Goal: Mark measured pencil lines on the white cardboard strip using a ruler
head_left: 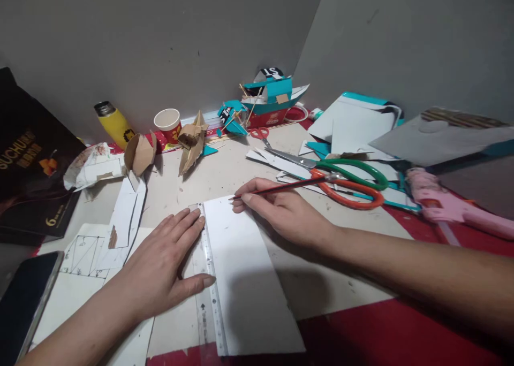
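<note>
A white piece of card [244,280] lies lengthwise in front of me, with a clear plastic ruler [209,302] along its left edge. My left hand [168,259] is spread flat, fingers apart, pressing on the ruler. In my right hand [277,208] a dark pencil [293,185] is pinched between thumb and fingers. Its tip is at the card's far edge, and the fingers rest over the card's far right corner. Just beyond the right hand are large scissors [349,181] with one green and one orange handle.
A pink glue gun [450,203] and card offcuts [341,125] lie at right. Cardboard boats [193,144], a teal boat model [273,96], a paper cup [168,122] and a yellow bottle [114,125] line the wall. At left are a drawn sheet [84,259], phone [30,302] and dark box [32,162].
</note>
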Demonstrator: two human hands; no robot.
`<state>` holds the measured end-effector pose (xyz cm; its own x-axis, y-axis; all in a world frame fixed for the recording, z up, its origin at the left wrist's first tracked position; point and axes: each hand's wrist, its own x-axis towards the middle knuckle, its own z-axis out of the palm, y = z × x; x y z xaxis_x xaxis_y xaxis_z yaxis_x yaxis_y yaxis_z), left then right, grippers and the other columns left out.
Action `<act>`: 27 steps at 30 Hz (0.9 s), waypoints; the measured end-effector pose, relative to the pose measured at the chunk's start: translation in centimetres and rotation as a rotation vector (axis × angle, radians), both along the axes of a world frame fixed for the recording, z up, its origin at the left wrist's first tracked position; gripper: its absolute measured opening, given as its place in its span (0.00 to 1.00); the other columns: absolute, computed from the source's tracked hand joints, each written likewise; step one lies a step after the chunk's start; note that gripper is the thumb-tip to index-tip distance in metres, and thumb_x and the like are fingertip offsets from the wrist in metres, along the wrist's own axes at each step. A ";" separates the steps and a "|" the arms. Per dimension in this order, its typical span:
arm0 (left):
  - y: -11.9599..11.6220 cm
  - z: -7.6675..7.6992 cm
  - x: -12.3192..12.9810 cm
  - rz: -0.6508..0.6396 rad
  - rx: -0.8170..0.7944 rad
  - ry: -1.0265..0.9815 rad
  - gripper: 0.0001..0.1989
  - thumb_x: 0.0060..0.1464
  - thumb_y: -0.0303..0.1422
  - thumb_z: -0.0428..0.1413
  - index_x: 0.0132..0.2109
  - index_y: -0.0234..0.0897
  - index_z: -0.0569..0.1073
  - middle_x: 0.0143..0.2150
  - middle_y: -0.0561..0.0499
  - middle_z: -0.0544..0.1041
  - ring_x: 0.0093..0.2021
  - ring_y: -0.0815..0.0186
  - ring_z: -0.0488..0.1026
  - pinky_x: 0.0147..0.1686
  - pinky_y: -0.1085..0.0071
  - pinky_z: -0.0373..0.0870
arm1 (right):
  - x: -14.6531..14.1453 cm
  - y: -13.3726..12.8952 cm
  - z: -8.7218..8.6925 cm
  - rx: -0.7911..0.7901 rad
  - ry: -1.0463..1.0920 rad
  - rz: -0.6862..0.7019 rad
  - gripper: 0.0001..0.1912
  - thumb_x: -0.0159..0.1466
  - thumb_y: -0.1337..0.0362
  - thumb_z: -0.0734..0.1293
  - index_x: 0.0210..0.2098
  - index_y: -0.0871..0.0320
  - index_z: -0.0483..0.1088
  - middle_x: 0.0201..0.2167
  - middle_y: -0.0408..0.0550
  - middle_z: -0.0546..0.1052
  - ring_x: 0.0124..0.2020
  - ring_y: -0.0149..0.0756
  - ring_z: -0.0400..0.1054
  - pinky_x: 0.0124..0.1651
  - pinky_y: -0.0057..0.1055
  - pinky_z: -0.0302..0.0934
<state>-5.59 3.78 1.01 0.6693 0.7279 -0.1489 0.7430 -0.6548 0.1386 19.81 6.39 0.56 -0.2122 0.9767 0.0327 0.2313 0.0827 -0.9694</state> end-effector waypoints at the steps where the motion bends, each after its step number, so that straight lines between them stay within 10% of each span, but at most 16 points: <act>1: 0.0 0.0 0.0 0.000 -0.001 -0.005 0.43 0.58 0.57 0.48 0.69 0.33 0.54 0.72 0.39 0.52 0.70 0.47 0.50 0.65 0.46 0.54 | 0.2 0.1 0.6 -0.006 -0.023 0.017 0.06 0.65 0.66 0.61 0.34 0.59 0.69 0.32 0.49 0.78 0.38 0.37 0.73 0.46 0.35 0.66; 8: 0.0 -0.1 0.0 -0.007 0.004 -0.007 0.43 0.57 0.58 0.49 0.69 0.32 0.55 0.71 0.38 0.53 0.70 0.47 0.51 0.66 0.45 0.53 | -0.2 -0.7 4.3 -0.071 0.062 -0.012 0.07 0.65 0.67 0.62 0.31 0.59 0.69 0.30 0.48 0.78 0.36 0.34 0.74 0.43 0.32 0.69; 17: 0.0 -0.4 0.1 -0.032 0.042 -0.003 0.43 0.57 0.57 0.50 0.69 0.31 0.55 0.71 0.38 0.54 0.70 0.48 0.52 0.65 0.46 0.56 | -3.9 -2.0 -0.8 -0.317 0.342 -0.077 0.06 0.62 0.64 0.64 0.32 0.61 0.68 0.26 0.47 0.75 0.25 0.31 0.71 0.26 0.27 0.69; 27: 0.0 -0.8 -0.1 -0.044 0.076 -0.033 0.42 0.56 0.55 0.52 0.69 0.34 0.55 0.71 0.39 0.56 0.69 0.48 0.53 0.64 0.47 0.57 | -3.1 -1.8 -1.3 -0.244 0.300 -0.145 0.05 0.56 0.64 0.66 0.30 0.59 0.67 0.22 0.43 0.73 0.19 0.27 0.66 0.16 0.23 0.64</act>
<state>-5.65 3.81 0.22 0.7041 0.7065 -0.0717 0.7095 -0.6960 0.1105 16.76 4.58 -0.73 -0.0879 0.9825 -0.1640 -0.0724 -0.1705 -0.9827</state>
